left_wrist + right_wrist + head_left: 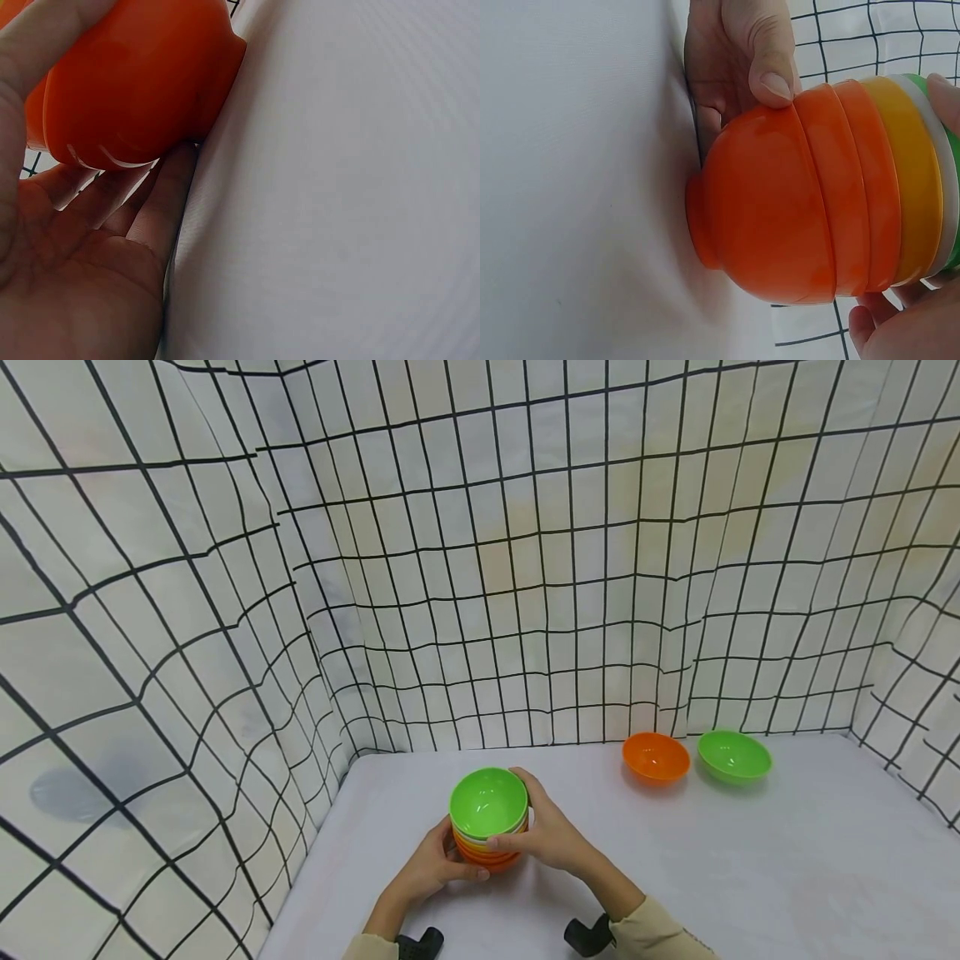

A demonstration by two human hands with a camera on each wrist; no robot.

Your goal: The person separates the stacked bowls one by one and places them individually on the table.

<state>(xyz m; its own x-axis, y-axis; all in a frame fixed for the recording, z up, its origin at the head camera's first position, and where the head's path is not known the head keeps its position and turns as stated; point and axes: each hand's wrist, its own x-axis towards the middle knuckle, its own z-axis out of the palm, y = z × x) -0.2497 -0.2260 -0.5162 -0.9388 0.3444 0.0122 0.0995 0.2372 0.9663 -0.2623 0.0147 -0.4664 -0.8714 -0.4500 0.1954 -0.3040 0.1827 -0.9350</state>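
Note:
A stack of nested bowls stands on the white table, with orange ones at the bottom, then a yellow bowl, a white one and a green bowl on top. Low on the stack, my left hand holds the orange bowls from the left, its thumb at the front and fingers round the far side. My right hand grips the upper bowls from the right, thumb in front near the white rim and fingers behind. In the left wrist view, the lowest orange bowl rests its foot on the table.
Toward the back right of the table sit a single orange bowl and a single green bowl, side by side. White cloth walls with a black grid rise behind and at both sides of the table.

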